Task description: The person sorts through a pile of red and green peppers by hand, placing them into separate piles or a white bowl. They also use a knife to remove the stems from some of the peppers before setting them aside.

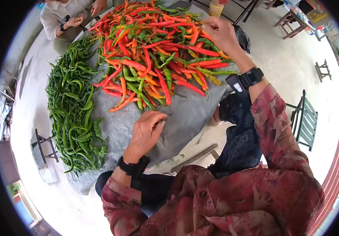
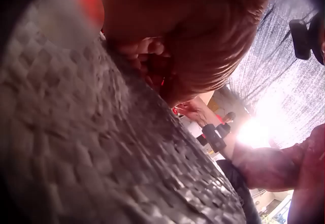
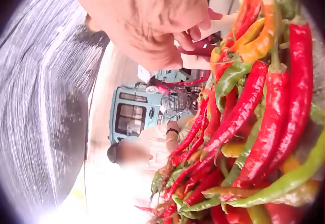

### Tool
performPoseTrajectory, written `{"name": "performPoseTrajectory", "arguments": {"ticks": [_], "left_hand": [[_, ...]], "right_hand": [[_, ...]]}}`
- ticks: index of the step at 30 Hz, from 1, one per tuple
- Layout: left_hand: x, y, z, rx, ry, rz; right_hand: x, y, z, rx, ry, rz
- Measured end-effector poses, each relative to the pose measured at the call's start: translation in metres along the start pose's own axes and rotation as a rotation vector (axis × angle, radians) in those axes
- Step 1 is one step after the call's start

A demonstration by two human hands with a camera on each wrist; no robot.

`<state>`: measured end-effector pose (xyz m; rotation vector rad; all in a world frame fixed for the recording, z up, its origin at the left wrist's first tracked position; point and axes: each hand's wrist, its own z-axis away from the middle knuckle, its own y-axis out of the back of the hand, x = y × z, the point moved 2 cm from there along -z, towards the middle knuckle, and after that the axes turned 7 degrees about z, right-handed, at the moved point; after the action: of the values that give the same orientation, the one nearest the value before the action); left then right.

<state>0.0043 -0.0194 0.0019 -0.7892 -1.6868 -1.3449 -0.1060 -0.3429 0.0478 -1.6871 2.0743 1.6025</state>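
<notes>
A heap of red, orange and green chilli peppers [image 1: 153, 59] covers the far half of a grey woven sheet [image 1: 177, 129]. My left hand [image 1: 146, 131] rests on the sheet just in front of the heap, fingers loosely curled, with no pepper showing in it. In the left wrist view its palm [image 2: 213, 36] is shadowed close over the weave. Over the heap's right side reaches my right hand [image 1: 221, 34], fingers bent downward near the peppers. The right wrist view shows its thumb and fingers [image 3: 185, 38] apart from the red peppers [image 3: 264, 127], gripping none that shows.
A long pile of green chillies [image 1: 75, 106] lies along the sheet's left side. Another person [image 1: 61, 19] sits across at the far left. A dark plastic bag [image 1: 242, 39] is beyond my right wrist. A green slatted chair [image 1: 306, 122] and small stools stand on the floor around.
</notes>
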Motion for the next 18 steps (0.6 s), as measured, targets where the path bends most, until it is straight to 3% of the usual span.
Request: {"name": "performPoseTrajectory", "arguments": {"ticks": [4, 6, 11, 14, 16, 17, 18], "left_hand": [[-0.003, -0.001, -0.003, 0.017, -0.044, -0.035], [-0.003, 0.0, -0.002, 0.01, -0.067, -0.055], [-0.002, 0.0, -0.001, -0.004, -0.052, -0.067], [-0.001, 0.0, 0.0, 0.001, -0.049, -0.063], [0.0, 0.001, -0.001, 0.003, -0.051, -0.065], [0.0, 0.001, -0.002, -0.001, -0.056, -0.066], [0.0, 0.0, -0.002, -0.007, -0.056, -0.065]], "right_hand": [[-0.056, -0.013, 0.054, -0.666, 0.272, 0.006], [-0.052, -0.027, 0.082, -0.709, 0.425, 0.272], [-0.056, -0.034, 0.094, -0.75, 0.465, 0.41], [-0.053, -0.02, 0.082, -0.795, 0.441, 0.331], [-0.052, -0.007, 0.07, -0.86, 0.481, 0.006], [-0.051, 0.0, 0.062, -0.858, 0.479, 0.006], [-0.051, 0.009, 0.053, -0.941, 0.277, -0.142]]}}
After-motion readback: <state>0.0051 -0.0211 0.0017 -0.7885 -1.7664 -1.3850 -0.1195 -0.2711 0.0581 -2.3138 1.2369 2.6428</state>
